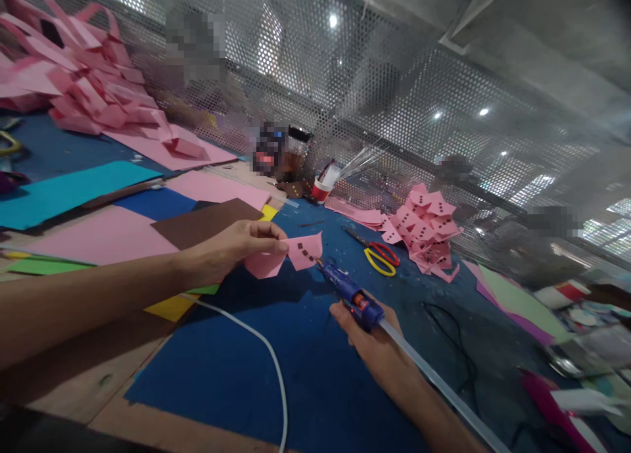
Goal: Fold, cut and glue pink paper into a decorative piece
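Observation:
Between the thumb and fingers of my left hand [246, 246] is a pink paper piece [304, 250] with small dark squares on it. My right hand [367, 331] is wrapped round a blue glue gun [349, 292], with a long clear glue stick [434, 377] running out of its back. The gun's nozzle is at the paper's lower right edge; whether it touches I cannot tell. Beyond the gun, scissors [377, 256] with red and yellow handles lie on the blue sheet [236, 361].
Pink dotted paper pieces [424, 226] are heaped at the back right. A larger pile of pink strips [93, 78] lies far left, near coloured sheets [103, 233]. A white cord [269, 348] crosses the front. Behind stand a red-and-white cup [321, 189] and a perforated metal screen [296, 58].

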The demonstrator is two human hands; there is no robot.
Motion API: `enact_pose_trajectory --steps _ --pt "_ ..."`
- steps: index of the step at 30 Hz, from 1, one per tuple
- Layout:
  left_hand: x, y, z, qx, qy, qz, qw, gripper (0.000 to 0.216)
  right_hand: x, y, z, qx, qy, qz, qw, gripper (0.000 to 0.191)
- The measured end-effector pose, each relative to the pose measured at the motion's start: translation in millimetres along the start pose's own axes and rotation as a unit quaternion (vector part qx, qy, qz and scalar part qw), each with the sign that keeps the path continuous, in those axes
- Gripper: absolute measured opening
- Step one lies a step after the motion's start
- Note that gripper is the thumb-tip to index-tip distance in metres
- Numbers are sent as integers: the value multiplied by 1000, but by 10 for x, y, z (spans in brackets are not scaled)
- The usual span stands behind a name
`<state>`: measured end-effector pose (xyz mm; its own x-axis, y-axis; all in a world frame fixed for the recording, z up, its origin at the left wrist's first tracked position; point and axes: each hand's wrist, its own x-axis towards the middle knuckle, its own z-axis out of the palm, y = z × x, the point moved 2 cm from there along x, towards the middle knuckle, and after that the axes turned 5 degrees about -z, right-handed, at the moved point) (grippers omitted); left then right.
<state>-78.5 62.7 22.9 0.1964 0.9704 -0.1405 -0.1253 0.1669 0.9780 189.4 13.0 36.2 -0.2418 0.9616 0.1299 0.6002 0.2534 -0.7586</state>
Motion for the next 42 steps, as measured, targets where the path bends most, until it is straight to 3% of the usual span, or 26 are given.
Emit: enact_pose_trajectory --steps 13,29,42 --pt "-3 4 0 19 -3 -1 1000 24 -5 -8 2 11 -30 7 999 39" --pt "7 35 52 21 28 -18 999 37 -37 -61 -17 2 16 21 1000 41" --pt "21 9 9 16 8 -20 1000 30 -33 -40 -12 -19 18 37 999 44"
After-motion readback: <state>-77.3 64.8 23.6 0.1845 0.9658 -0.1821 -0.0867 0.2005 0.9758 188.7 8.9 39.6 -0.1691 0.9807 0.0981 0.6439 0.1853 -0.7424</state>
